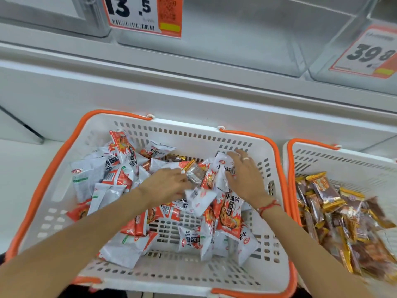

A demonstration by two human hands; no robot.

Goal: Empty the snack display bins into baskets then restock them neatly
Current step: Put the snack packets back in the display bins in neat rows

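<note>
The snack packets (231, 214) are white and orange with flame prints, lying in all directions in the white basket (236, 274) with orange handles. The left hand (166, 186) pinches a clear brown candy (194, 174); the right hand (245, 175) lies flat on the packets. A second basket (343, 162) holds gold-edged brown candies (335, 209)

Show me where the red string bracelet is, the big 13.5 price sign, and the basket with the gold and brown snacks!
red string bracelet (268, 206): head view, on the knotted strand at the right wrist.
13.5 price sign (131, 11): head view, on its white face.
gold and brown snack basket (335, 157): head view, on its bare back wall.
</note>
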